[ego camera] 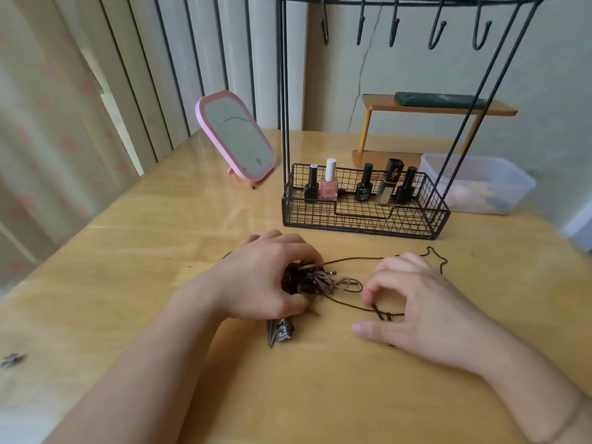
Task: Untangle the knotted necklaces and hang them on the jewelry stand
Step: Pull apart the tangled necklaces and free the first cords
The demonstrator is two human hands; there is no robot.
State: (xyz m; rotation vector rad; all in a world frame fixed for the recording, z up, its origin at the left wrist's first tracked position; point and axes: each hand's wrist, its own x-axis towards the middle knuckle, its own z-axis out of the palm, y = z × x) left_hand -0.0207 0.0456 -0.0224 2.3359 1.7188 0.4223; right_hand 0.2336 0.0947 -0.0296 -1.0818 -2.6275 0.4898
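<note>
At the centre of the frame the left hand [266, 277] is curling its fingers round a dark tangle of necklaces [304, 278] on the wooden table [134, 251], its palm hiding part of the knot and of a small dark pendant [280, 331] poking out below. Just right, the right hand [416, 302] is pinching a thin brown cord [352, 306] that is trailing out of the tangle, though blur is making the exact grip hard to read. Farther back, the black wire jewelry stand [365, 216] is rising toward the upper right with its bare hooks [392, 30] partly cut off by the top edge, nail polish bottles [330, 184] sitting in its basket.
</note>
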